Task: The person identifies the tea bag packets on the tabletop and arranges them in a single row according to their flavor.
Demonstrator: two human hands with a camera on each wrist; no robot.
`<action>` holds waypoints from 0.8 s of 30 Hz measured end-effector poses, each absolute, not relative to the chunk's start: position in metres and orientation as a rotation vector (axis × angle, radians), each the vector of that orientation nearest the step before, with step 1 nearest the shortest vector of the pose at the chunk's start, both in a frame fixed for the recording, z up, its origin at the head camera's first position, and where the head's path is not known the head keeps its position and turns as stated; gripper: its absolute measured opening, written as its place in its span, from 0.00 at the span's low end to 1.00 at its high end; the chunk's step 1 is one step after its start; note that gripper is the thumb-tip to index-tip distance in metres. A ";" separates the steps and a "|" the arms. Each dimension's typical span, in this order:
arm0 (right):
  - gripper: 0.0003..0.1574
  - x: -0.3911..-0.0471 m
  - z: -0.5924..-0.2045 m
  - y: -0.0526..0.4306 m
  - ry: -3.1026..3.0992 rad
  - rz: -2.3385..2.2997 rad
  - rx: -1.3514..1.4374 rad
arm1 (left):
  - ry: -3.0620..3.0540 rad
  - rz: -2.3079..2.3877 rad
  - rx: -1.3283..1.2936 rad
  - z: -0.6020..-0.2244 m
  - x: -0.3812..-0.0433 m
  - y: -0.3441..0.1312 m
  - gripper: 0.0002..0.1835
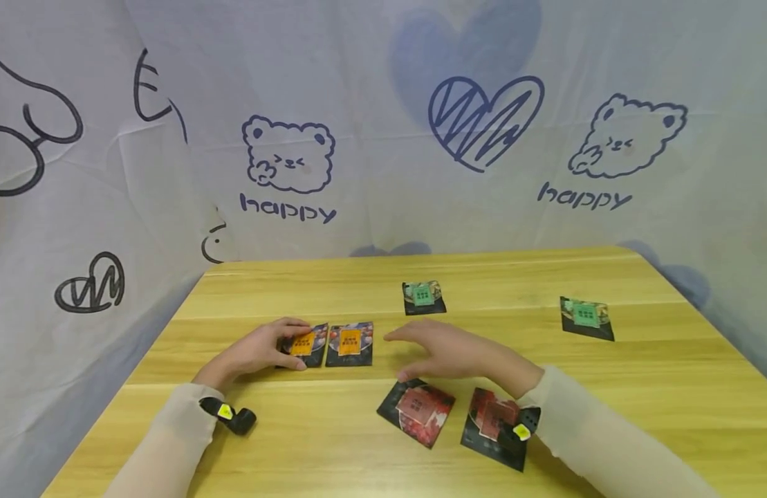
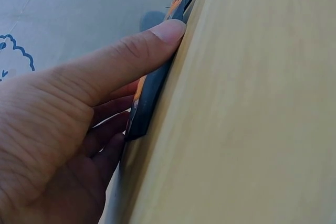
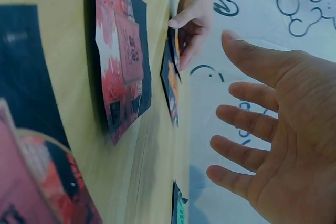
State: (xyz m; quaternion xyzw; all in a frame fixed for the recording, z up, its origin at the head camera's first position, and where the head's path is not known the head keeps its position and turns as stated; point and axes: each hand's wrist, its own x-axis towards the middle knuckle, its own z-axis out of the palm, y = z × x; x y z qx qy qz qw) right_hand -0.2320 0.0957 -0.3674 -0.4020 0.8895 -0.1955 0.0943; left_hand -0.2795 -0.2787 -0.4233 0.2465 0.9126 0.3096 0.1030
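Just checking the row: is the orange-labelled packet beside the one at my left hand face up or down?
Face up: in the head view, the orange-labelled packet shows its printed, lettered front.

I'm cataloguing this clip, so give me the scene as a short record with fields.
Left hand: grips left flat black-and-orange packet
Beside it: another flat black-and-orange packet
Right hand: open, holding nothing
Nearest: two flat black-and-red packets
Farthest: two flat black-and-green packets
Surface: yellowish wood-grain table
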 end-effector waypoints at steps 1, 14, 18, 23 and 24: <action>0.41 -0.231 -0.368 0.098 2.636 -0.584 -1.188 | 2.690 0.918 0.727 -0.423 -0.280 -0.278 0.43; 0.39 -0.211 -0.378 0.107 2.599 -0.521 -1.190 | 2.691 0.912 0.734 -0.423 -0.282 -0.278 0.44; 0.40 -0.208 -0.381 0.107 2.573 -0.535 -1.162 | 2.694 0.914 0.730 -0.424 -0.281 -0.278 0.44; 0.42 -0.207 -0.386 0.108 2.560 -0.496 -1.145 | 2.693 0.912 0.719 -0.424 -0.281 -0.278 0.44; 0.43 -0.207 -0.387 0.108 2.563 -0.488 -1.139 | 2.693 0.914 0.719 -0.424 -0.281 -0.278 0.44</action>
